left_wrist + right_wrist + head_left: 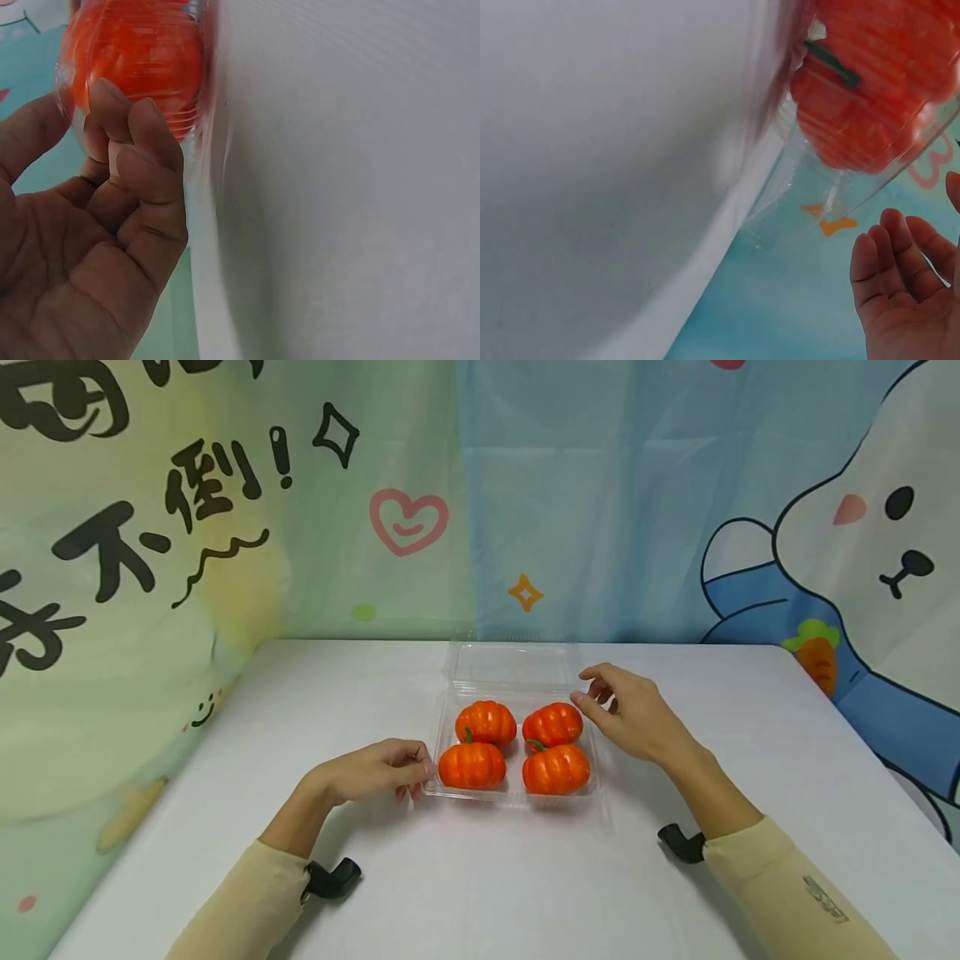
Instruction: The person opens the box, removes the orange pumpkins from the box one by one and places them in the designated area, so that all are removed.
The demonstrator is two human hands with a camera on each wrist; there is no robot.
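Head view: desk (480, 877); centre, clear box (514, 774), probably light, flexible, slippery, best held by opposite walls; right of centre, right hand (628, 712), relaxed, empty; left of centre, left hand (377, 771), loosely curled at box edge, grip unclear; inside, four pumpkins (556, 770).

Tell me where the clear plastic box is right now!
In the head view, the clear plastic box sits near mid-picture on the white table, between the left hand and the right hand, with four orange pumpkins inside.
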